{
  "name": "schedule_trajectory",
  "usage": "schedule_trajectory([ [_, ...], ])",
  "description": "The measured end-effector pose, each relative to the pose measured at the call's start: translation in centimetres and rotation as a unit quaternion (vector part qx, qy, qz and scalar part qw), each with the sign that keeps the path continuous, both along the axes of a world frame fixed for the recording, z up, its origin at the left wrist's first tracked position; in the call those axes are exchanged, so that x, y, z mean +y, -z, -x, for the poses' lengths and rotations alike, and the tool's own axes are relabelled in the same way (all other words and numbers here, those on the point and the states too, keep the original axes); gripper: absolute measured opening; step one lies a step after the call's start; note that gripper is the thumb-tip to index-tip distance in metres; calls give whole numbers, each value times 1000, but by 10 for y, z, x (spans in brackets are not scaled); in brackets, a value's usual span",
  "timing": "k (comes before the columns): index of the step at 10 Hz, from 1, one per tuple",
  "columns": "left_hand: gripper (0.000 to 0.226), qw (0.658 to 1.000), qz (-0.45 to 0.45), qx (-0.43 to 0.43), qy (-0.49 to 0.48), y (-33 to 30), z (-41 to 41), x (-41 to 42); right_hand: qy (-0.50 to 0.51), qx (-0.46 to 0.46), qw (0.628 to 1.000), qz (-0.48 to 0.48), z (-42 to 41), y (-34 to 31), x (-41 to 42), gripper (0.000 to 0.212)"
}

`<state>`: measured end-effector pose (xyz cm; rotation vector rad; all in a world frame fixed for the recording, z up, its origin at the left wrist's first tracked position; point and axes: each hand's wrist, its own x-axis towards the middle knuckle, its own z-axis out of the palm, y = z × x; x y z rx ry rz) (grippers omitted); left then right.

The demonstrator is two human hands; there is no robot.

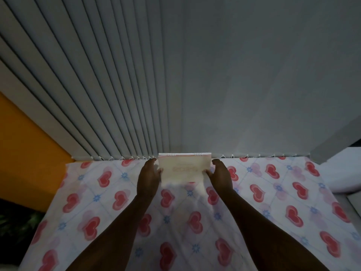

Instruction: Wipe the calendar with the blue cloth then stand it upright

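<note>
A pale cream desk calendar with white spiral binding along its top stands upright at the far edge of the table, close to the grey blinds. My left hand grips its left side and my right hand grips its right side. Faint pink lettering shows on its front. No blue cloth is in view.
The table carries a white cloth printed with red hearts and blue flowers. Grey vertical blinds hang right behind the calendar. An orange wall is at the left, a white surface at the right.
</note>
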<state>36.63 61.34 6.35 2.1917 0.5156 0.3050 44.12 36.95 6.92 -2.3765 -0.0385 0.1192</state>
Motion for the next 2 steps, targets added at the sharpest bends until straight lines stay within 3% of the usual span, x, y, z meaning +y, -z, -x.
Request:
schedule_trajectory([
  [2,19,993,-94,-66,35,-37,14,1,13,-112,993,46,12,-46,0,52],
])
